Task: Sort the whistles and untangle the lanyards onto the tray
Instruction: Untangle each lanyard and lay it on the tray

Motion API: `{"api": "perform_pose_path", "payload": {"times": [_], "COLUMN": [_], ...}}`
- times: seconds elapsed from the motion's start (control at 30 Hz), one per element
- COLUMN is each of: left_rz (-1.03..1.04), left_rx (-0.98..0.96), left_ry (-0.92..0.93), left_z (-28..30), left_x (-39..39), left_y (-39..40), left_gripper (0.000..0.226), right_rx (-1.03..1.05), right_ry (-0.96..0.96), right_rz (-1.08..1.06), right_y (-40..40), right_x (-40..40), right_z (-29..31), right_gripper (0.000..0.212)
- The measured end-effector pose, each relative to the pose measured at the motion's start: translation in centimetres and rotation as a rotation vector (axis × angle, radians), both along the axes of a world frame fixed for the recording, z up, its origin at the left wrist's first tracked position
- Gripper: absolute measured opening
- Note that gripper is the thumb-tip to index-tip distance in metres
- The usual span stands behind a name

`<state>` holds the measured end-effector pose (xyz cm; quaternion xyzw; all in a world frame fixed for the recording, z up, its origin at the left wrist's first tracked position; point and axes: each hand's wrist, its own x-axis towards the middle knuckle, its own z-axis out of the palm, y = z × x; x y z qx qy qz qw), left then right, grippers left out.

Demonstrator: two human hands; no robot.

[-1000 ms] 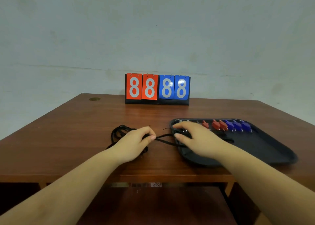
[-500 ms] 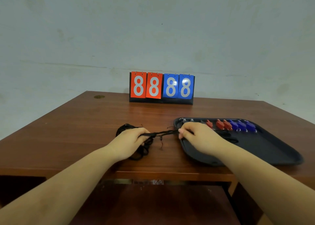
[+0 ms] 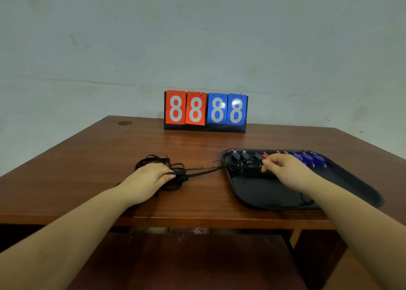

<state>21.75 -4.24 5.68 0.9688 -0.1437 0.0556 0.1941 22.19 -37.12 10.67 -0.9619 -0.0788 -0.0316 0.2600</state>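
Left hand [image 3: 149, 179] grip pinches tangled black cord [image 3: 173, 169]; right hand [image 3: 283, 169] grip pinches its end over the glossy black tray [image 3: 351, 180] on a wooden desk [image 3: 87, 169].

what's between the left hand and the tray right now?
Head view: one black lanyard strand runs taut over bare table from the tangle under the left hand to the tray, where the right hand pinches it.
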Motion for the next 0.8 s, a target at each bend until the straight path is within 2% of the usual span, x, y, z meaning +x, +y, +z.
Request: {"api": "perform_pose_path", "payload": {"times": [0.1, 0.23, 0.4, 0.5, 0.6, 0.7, 0.8], "left_rz": [0.027, -0.005, -0.088, -0.169, -0.245, -0.25, -0.202], "left_rx": [-0.005, -0.209, -0.207, -0.346, -0.582, -0.507, -0.463], "left_ry": [0.043, 0.11, -0.087, -0.05, 0.111, 0.1, 0.127], "left_z": [0.2, 1.6, 3.1, 3.6, 4.0, 3.7, 2.8], "left_x": [-0.3, -1.3, -2.0, -2.5, -2.6, -2.4, -2.2], "left_y": [0.7, -0.2, -4.2, -7.4, -9.7, -10.5, -9.8], "left_gripper": [0.038, 0.054, 0.059, 0.062, 0.045, 0.019, 0.023], "right_rx": [0.013, 0.093, 0.225, 0.322, 0.429, 0.428, 0.418], "right_ry": [-0.001, -0.042, -0.07, -0.032, -0.036, -0.082, -0.11], "right_rz": [-0.005, 0.01, 0.088, 0.161, 0.202, 0.165, 0.084], "right_y": [-0.4, 0.3, 2.5, 3.7, 4.2, 3.8, 2.1], "right_x": [-0.2, -0.6, -1.5, -2.2, -2.4, -2.5, -2.3], "right_z": [0.1, 0.6, 1.6, 2.0, 2.2, 2.6, 2.6], "right_gripper": [0.026, 0.026, 0.026, 0.027, 0.028, 0.031, 0.034]}}
